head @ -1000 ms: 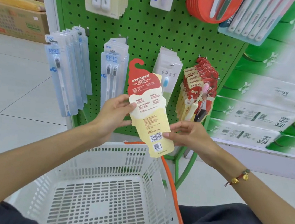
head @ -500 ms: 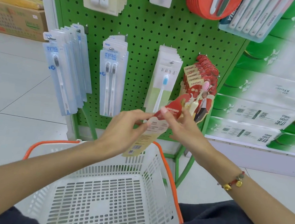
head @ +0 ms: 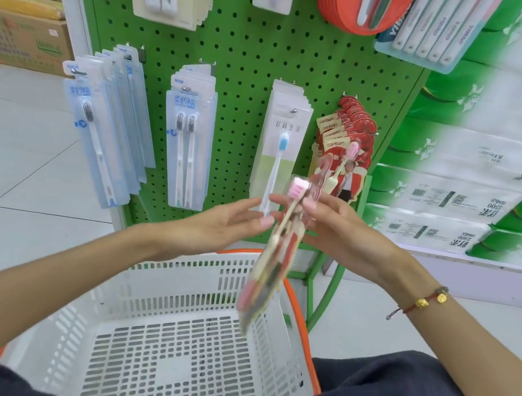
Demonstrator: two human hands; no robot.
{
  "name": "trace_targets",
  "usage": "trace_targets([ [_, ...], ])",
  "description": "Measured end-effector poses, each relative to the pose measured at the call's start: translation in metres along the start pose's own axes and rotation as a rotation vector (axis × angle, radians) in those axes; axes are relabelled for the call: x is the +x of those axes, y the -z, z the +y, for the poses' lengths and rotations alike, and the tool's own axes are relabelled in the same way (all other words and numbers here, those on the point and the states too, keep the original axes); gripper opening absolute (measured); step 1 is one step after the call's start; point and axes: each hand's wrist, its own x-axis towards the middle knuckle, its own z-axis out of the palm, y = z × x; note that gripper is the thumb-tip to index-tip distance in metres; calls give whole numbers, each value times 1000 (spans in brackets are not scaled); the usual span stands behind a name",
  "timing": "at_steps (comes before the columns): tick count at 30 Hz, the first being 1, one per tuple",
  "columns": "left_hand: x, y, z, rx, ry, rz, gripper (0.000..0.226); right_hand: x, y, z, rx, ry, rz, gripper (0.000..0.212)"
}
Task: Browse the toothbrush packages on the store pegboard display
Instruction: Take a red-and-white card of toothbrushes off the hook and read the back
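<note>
Green pegboard taken as reference. At its lower left edge hang pale blue single-brush packs; toward its lower middle, a row of twin-brush packs; right of those, white-and-green packs with a blue-headed brush; at its lower right edge, red "canban" packs. Below the pegboard sits a white slotted basket with orange trim. In front of the board's lower part, the left hand is spread wide, fingers straight, fingertips beside the held package; contact cannot be confirmed. The toothbrush package, motion-blurred, pink bristles uppermost, hangs tilted over the basket's far right corner. The right hand pinches its upper end. Right of the pegboard stand stacked green-and-white tissue packs.
</note>
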Motion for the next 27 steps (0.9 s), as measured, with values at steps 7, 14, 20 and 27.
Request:
trace_targets([
  [7,18,-13,20,-163,-14,-26,33,-5,15,-8,308,112,-154,65],
  [14,47,-33,45,-247,-38,103,26,-11,34,-21,310,94,30,67],
  [20,68,-56,49,-167,-93,331,10,-22,55,-14,-8,190,583,28],
  [27,72,-64,52,-120,-124,281,16,-28,59,-13,-195,359,705,17],
])
